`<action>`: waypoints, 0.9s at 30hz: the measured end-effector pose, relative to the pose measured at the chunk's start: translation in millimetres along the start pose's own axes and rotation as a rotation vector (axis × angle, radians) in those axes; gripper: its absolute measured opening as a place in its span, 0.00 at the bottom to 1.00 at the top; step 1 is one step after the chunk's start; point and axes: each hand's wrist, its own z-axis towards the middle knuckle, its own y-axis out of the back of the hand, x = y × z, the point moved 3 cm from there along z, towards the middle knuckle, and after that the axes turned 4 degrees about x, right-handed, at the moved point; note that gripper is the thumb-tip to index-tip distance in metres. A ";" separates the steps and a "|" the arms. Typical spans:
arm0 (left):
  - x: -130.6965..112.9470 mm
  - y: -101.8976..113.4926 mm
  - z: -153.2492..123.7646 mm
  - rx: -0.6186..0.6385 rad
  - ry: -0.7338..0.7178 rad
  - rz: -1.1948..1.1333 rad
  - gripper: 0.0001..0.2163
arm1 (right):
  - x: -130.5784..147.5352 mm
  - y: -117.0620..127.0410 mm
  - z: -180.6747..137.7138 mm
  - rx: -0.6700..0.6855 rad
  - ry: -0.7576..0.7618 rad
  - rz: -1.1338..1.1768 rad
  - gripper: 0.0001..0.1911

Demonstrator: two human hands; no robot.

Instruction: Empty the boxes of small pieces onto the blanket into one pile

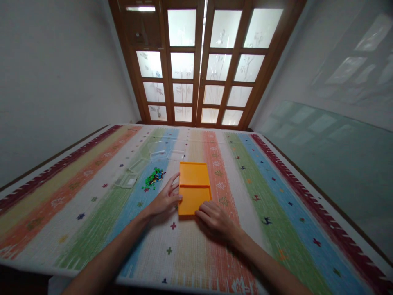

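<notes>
An orange two-compartment tray lies on a striped, multicoloured cloth in the middle of the table. My left hand rests at the tray's left edge with fingers spread, fingertips touching its side. My right hand lies flat at the tray's near right corner, fingers stretched toward the tray's front edge. Neither hand holds anything. A small heap of green, blue and yellow pieces sits just left of the tray, beyond my left hand.
Clear plastic containers and a clear lid lie on the cloth behind and left of the heap. Wooden doors with frosted panes stand past the table's far edge. Walls close in on both sides.
</notes>
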 end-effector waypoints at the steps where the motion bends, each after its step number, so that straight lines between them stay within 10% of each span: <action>1: 3.7 -1.3 2.6 0.023 0.008 0.005 0.39 | 0.6 -1.4 -3.2 0.002 -0.014 0.009 0.14; 12: -10.1 105.6 0.1 -0.504 -0.192 1.068 0.13 | -37.3 -10.0 -17.7 0.064 -0.190 0.021 0.16; 17: -6.4 145.7 11.7 -0.433 -0.095 1.160 0.09 | -65.7 -16.7 -5.1 0.115 -0.263 -0.017 0.12; 27: -3.0 157.9 23.7 -0.249 -0.039 1.205 0.07 | -112.6 -27.2 21.7 0.141 -0.367 -0.011 0.08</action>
